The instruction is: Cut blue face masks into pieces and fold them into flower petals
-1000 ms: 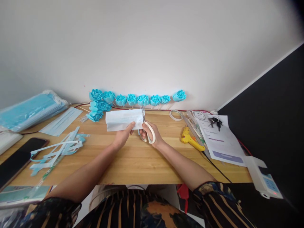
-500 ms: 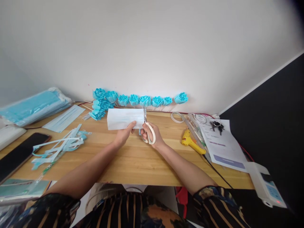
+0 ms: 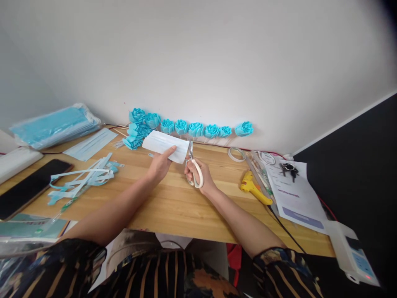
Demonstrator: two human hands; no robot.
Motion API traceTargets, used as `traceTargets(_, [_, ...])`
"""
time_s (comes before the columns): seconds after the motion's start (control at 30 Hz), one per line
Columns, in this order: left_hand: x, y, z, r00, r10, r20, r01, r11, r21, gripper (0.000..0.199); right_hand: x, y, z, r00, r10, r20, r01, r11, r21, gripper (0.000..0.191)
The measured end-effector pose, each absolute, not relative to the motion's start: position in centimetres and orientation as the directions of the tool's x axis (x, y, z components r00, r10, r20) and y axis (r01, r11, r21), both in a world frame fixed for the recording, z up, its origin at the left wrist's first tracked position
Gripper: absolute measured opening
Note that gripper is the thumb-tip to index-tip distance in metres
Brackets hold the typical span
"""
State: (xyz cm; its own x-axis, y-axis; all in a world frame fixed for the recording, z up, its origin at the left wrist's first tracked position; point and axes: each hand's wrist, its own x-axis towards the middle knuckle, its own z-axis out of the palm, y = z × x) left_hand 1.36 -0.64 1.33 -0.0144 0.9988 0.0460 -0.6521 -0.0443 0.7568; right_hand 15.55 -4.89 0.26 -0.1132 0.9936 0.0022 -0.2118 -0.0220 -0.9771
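Note:
My left hand [image 3: 161, 165] pinches the lower edge of a pale blue-white face mask sheet [image 3: 164, 145], its thumb lying on top. The sheet is tilted, with its right end lower than its left. My right hand [image 3: 200, 176] is closed round the white handles of a pair of scissors [image 3: 197, 170]. Their metal blades point away from me, at the right end of the sheet; whether they touch it is hard to tell. Behind the sheet, a row of blue paper-like flowers [image 3: 196, 129] stands along the wall.
Cut strips [image 3: 89, 180], a phone [image 3: 34, 186], a loose mask sheet [image 3: 90, 144] and a bagged mask stack [image 3: 57, 126] lie left. Right are a tape roll [image 3: 236, 154], a yellow glue gun [image 3: 254, 188], papers [image 3: 297, 198], keys [image 3: 289, 169] and a power strip [image 3: 353, 252].
The sheet has tilted, its right end dropping. My left hand has shifted slightly up. A small blue scrap now shows on the table beside it. The view has turned slightly.

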Motion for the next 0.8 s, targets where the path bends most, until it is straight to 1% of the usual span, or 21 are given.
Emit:
traceTargets(0.27, [0.74, -0.06, 1.32, -0.011, 0.998, 0.058, -0.642, -0.051, 0.765, 0.07, 15.12, -5.21, 0.13, -0.124, 0.992, -0.02, -0.147, -0.038, -0.988, 0.053])
traceTargets(0.4, [0.62, 0.22, 1.3, -0.003, 0.998, 0.06, -0.66, -0.047, 0.75, 0.068, 15.12, -5.32, 0.19, -0.119, 0.992, -0.04, -0.118, -0.054, -0.992, 0.054])
traceTargets(0.6, [0.69, 0.13, 1.53, -0.001, 0.998, 0.058, -0.667, -0.044, 0.744, 0.067, 15.09, -5.53, 0.17, -0.118, 0.992, -0.042, -0.139, -0.059, -0.989, 0.053])
traceTargets(0.8, [0.73, -0.09, 1.55, 0.065, 0.996, 0.06, -0.664, -0.002, 0.748, 0.075, 15.13, -5.39, -0.58, -0.127, 0.991, -0.039, -0.119, -0.054, -0.991, 0.055])
